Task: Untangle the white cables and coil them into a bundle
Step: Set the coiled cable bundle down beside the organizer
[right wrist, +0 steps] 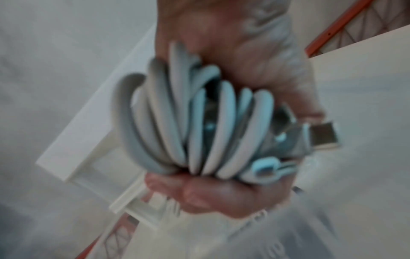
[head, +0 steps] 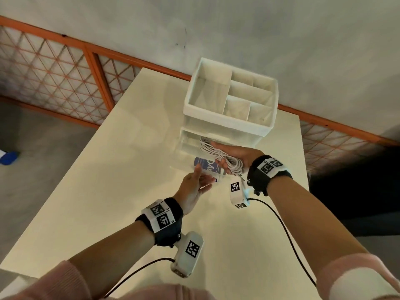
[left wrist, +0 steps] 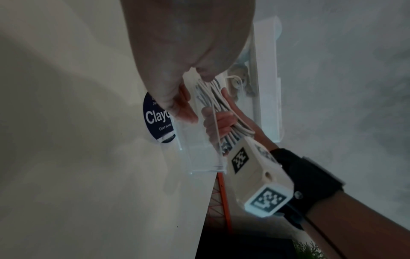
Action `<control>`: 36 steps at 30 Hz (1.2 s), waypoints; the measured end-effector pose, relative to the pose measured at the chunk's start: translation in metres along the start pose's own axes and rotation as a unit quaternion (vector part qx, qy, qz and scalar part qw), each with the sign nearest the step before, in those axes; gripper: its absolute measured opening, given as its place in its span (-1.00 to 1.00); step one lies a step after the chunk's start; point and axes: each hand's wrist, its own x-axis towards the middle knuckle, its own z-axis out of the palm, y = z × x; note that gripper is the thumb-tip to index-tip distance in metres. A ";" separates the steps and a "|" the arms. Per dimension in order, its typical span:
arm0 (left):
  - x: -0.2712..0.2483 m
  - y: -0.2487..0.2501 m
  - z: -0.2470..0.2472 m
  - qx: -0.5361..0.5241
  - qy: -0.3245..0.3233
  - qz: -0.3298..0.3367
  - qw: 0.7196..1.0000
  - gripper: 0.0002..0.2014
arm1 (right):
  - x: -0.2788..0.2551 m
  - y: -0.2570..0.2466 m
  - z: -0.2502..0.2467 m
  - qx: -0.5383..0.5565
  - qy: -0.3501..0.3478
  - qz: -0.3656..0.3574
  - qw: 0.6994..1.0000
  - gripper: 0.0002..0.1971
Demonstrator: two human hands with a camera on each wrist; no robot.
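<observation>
Orange-framed lattice panels [head: 54, 68] ran along the grey wall behind a pale tabletop [head: 104, 191], where a white organiser [head: 229, 98] with open compartments stood at the far edge above a clear drawer [left wrist: 199, 154]. At left in the head view, the left hand [head: 194, 187] reached toward the drawer's front, its fingers straight and relaxed, thumb raised, gripping nothing; the left wrist view showed its fingertips at the drawer's clear wall. Just beside it lay a round dark-blue label [left wrist: 157, 119] with white lettering. To the right, the right hand [head: 238, 156] held the white cables [head: 218, 156], wound into a bundle, with fingers and thumb curled round the loops at the drawer's opening. The right wrist view, though blurred, showed the coils packed side by side and a flat metal plug [right wrist: 321, 135] jutting from the bundle.
</observation>
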 end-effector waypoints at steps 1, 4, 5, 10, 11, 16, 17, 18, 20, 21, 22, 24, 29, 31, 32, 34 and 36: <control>-0.001 0.001 0.000 0.002 -0.001 0.000 1.000 -0.57 | 0.001 0.003 0.001 0.001 0.009 0.001 1.000 -0.43; -0.003 0.001 0.001 0.010 -0.001 -0.001 1.000 -0.57 | 0.005 0.008 0.001 0.021 0.033 -0.015 0.999 -0.48; -0.003 0.001 0.001 0.011 0.001 0.000 1.000 -0.57 | 0.006 0.009 0.002 0.030 0.043 -0.021 0.998 -0.49; -0.006 0.003 0.002 0.026 0.002 -0.003 1.000 -0.56 | 0.014 0.018 0.006 -0.136 0.135 -0.090 0.977 -0.33; -0.007 0.003 0.002 0.030 0.001 -0.003 1.000 -0.57 | 0.016 0.019 0.006 -0.154 0.141 -0.099 0.973 -0.36; -0.008 0.005 0.003 0.039 0.004 -0.004 0.999 -0.53 | 0.026 0.017 0.005 -0.253 0.188 -0.131 0.940 -0.58; -0.009 0.006 0.003 0.039 0.004 -0.003 0.999 -0.54 | 0.025 0.017 0.006 -0.276 0.202 -0.146 0.928 -0.62; -0.010 0.006 0.003 0.039 0.004 -0.001 0.999 -0.55 | 0.023 0.017 0.007 -0.295 0.213 -0.154 0.919 -0.61; -0.011 0.006 0.004 0.040 0.006 0.002 0.999 -0.57 | 0.023 0.020 0.010 -0.330 0.234 -0.160 0.900 -0.51; -0.011 0.006 0.004 0.042 0.006 0.003 0.999 -0.58 | 0.023 0.021 0.011 -0.363 0.248 -0.159 0.884 -0.43; -0.012 0.007 0.005 0.042 0.007 0.003 0.999 -0.58 | 0.025 0.023 0.012 -0.405 0.262 -0.145 0.864 -0.33; -0.012 0.007 0.004 0.039 0.008 -0.002 0.999 -0.57 | 0.025 0.025 0.015 -0.440 0.294 -0.119 0.841 -0.13; -0.007 0.006 0.006 0.012 0.023 -0.005 1.000 -0.53 | 0.025 0.029 0.020 -0.406 0.359 -0.170 0.823 0.16; -0.006 0.007 0.008 -0.006 0.021 -0.002 1.000 -0.53 | 0.027 0.031 0.019 -0.397 0.364 -0.191 0.820 0.19; -0.006 0.007 0.009 -0.013 0.016 0.000 1.000 -0.54 | 0.027 0.032 0.018 -0.387 0.358 -0.194 0.827 0.20; -0.007 0.007 0.008 -0.021 0.002 0.000 1.000 -0.55 | 0.019 0.030 0.019 -0.365 0.326 -0.188 0.852 0.21; -0.007 0.007 0.008 -0.027 -0.006 0.002 1.000 -0.52 | 0.007 0.028 0.019 -0.360 0.268 -0.154 0.881 0.16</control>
